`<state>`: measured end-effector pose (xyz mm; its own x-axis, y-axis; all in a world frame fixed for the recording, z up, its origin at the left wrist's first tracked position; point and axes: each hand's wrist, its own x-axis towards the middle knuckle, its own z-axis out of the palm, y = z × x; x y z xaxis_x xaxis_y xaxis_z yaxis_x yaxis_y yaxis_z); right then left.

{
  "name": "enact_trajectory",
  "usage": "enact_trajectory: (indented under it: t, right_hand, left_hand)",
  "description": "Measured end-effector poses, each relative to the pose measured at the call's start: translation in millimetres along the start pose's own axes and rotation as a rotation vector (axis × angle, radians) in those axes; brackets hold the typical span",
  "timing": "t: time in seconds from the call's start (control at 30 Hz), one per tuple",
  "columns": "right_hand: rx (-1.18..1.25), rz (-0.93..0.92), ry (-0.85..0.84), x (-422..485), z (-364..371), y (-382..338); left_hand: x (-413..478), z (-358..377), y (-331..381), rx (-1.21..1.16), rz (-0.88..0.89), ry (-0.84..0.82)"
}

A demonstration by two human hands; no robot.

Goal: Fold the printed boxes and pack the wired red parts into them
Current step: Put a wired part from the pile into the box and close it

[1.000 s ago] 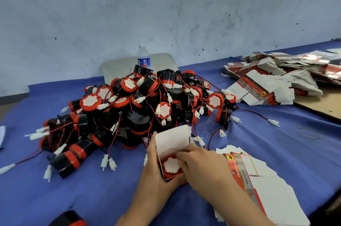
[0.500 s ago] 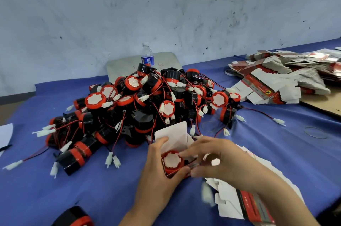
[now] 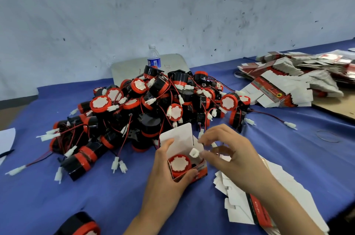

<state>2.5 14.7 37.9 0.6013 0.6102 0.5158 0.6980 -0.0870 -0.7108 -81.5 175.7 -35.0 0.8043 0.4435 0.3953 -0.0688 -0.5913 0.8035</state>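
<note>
While left hand [image 3: 163,173] grips the box [image 3: 200,169], red part [image 3: 179,163] seated, right hand [image 3: 230,158] — pinching the white connector [image 3: 194,152] — should press it down right of the part.

Beyond the box [image 3: 178,136], parts pile [image 3: 153,110] blocks; left cloth [image 3: 92,196] seems free.

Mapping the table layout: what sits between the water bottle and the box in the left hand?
Head view: the heap of wired red parts lies between water bottle and box.
</note>
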Motion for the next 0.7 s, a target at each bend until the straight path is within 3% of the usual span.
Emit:
enact_trajectory:
  t: [0.17, 0.27, 0.4, 0.57, 0.7]
  right_hand:
    - [-0.130, -0.045, -0.109, -1.6, 6.3, 3.4]
    - [-0.204, -0.091, 0.037, -0.8, 12.0, 9.1]
    - [-0.116, 0.034, 0.253, -1.3, 23.0, 14.7]
    - [-0.119, -0.026, 0.260, -2.0, 31.1, 17.3]
    - [-0.046, -0.019, 0.245, -1.2, 29.8, 13.7]
  left_hand:
    - [-1.6, -0.5, 1.9, 0.022, 0.000, 0.003]
    - [-0.6, 0.2, 7.4, 0.088, 0.076, 0.019]
    - [-1.6, 0.5, 7.1, 0.352, 0.263, 0.106]
    - [-1.1, -0.8, 10.0, 0.440, 0.218, 0.052]
    - [4.5, -5.1, 14.4, 0.378, 0.227, 0.043]
